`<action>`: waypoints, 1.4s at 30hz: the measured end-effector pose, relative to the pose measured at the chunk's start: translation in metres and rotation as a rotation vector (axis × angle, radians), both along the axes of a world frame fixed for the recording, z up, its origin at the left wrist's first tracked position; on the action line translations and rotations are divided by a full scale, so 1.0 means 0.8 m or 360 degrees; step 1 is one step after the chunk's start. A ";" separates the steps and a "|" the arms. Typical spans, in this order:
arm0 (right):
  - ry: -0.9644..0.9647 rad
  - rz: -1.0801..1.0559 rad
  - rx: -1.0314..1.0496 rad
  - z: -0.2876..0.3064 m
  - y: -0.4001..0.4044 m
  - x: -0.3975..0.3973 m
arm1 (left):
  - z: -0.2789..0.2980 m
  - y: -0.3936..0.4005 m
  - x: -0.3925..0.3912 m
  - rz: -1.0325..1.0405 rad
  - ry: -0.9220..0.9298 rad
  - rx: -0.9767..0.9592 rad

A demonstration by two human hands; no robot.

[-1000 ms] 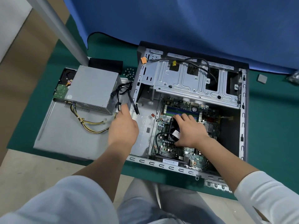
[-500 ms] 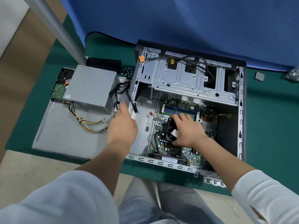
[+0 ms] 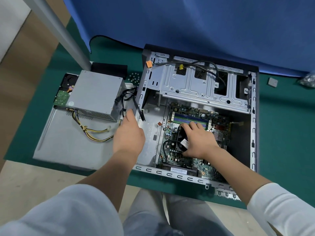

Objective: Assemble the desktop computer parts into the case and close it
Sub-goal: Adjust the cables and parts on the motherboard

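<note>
Head view. Open case [image 3: 255,126] lies on its side on the green mat [image 3: 286,150], right of centre. Inside: circuit board [image 3: 201,160] on the floor of the case toward 6 o'clock, metal drive cage [image 3: 196,84] across the 12 o'clock end, black cable [image 3: 216,68] draped over the cage. Black fan [image 3: 181,139] sits on the board; right hand [image 3: 198,142] rests over it, fingers curled round its edges, grasping it. Left hand [image 3: 128,135] at the case's 9 o'clock wall, fingers hidden; grip cannot be told. Outside, at 9 o'clock from the case: grey power supply [image 3: 95,94] on the flat side panel [image 3: 68,143], yellow-black wires [image 3: 95,133] trailing toward the left hand. Hard drive [image 3: 65,89] just beyond the supply.
</note>
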State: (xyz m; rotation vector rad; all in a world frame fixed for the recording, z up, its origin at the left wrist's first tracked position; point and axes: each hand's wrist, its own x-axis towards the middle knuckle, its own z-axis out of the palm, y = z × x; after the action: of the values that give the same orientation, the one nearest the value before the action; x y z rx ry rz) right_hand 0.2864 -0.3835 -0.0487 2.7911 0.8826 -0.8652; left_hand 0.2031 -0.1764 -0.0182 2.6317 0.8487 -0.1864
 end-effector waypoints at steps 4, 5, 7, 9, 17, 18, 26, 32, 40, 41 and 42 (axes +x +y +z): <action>0.0004 0.0056 -0.0004 0.002 -0.002 0.004 | 0.001 0.000 0.000 -0.0015 0.0005 0.0011; 0.0009 0.0067 -0.0013 0.002 -0.001 0.005 | 0.001 0.000 0.000 -0.0010 0.0012 0.0010; 0.0007 0.0076 -0.0032 0.001 -0.001 0.006 | 0.002 0.000 0.000 -0.0010 0.0018 -0.0001; -0.0008 0.0078 -0.0045 -0.001 -0.001 0.006 | 0.003 0.000 0.000 -0.0002 0.0024 -0.0013; 0.0009 0.0042 0.0014 -0.007 0.009 0.007 | 0.007 0.000 0.000 -0.0004 0.0037 -0.0052; 0.0015 0.0058 0.0012 -0.007 0.010 0.007 | 0.007 0.000 0.000 -0.0001 0.0032 -0.0058; -0.0003 0.0072 -0.0050 -0.005 -0.003 0.009 | 0.008 -0.001 0.001 0.0012 0.0021 -0.0086; 0.0043 0.0098 -0.0080 -0.006 0.001 0.012 | 0.009 0.000 0.002 0.0008 0.0068 -0.0075; 0.0023 0.0041 0.0013 -0.011 -0.006 0.005 | 0.012 -0.002 0.002 0.0007 0.0103 -0.0047; 0.0031 0.0046 0.0013 -0.009 -0.005 0.007 | 0.013 -0.002 0.003 0.0007 0.0108 -0.0046; 0.0044 0.0055 0.0010 -0.008 -0.004 0.009 | 0.014 -0.002 0.003 0.0003 0.0112 -0.0045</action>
State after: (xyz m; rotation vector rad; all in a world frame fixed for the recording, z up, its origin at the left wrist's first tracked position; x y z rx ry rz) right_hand 0.2937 -0.3871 -0.0552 2.7672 0.9364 -0.8993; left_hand 0.2058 -0.1784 -0.0072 2.6115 0.8648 -0.2897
